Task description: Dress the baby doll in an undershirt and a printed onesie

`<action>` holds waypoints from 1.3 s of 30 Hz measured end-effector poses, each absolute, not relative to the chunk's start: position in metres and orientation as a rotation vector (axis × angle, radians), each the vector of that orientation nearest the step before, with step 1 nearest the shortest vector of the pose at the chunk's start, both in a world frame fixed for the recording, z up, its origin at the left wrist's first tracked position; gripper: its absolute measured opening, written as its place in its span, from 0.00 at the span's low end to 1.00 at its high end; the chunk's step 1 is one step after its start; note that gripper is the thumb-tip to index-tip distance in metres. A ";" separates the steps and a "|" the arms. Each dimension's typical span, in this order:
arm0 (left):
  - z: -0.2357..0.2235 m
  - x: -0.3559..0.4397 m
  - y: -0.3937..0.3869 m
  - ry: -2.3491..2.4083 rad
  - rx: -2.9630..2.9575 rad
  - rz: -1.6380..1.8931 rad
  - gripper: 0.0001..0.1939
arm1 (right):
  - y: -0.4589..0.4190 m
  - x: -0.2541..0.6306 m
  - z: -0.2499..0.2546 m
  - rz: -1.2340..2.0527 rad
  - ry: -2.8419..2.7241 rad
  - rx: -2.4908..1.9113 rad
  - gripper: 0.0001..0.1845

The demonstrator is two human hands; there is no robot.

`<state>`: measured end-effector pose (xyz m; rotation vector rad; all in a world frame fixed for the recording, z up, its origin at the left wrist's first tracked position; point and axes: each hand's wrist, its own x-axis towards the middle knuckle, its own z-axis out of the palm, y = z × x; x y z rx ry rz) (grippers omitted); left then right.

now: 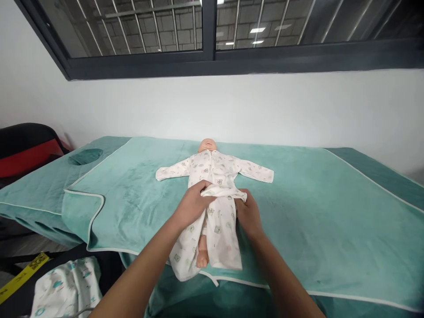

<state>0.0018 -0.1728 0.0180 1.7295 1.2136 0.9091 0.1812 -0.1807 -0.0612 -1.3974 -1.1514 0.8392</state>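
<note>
A baby doll [208, 145] lies on its back on the teal blanket [318, 212], its head toward the wall. It wears a white printed romper [202, 165] with both sleeves spread out sideways. At the waist the cloth is bunched up in a fold. My left hand [194, 203] pinches this fold from the left side. My right hand [247, 214] grips the fold's right end, its fingers partly hidden under the cloth. Below, the romper's leg parts hang loose, and one bare doll foot [202, 257] shows between them.
The blanket covers a padded bed [29, 190] with a face hole at the left. A folded printed cloth [68, 289] lies at the lower left, near a yellow strap [23, 276]. A black and red chair or bag [29, 150] stands at the far left. Behind is a white wall under a window.
</note>
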 end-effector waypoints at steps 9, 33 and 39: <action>0.015 -0.001 -0.155 1.209 1.699 0.871 0.08 | -0.148 0.193 -0.066 0.841 -1.243 -1.315 0.08; 0.040 -0.001 -0.166 0.987 1.401 1.046 0.19 | -0.161 0.177 0.033 1.352 -1.786 -1.072 0.15; 0.033 -0.025 -0.168 0.900 1.474 0.637 0.15 | -0.144 0.173 0.018 1.570 -1.254 -0.946 0.17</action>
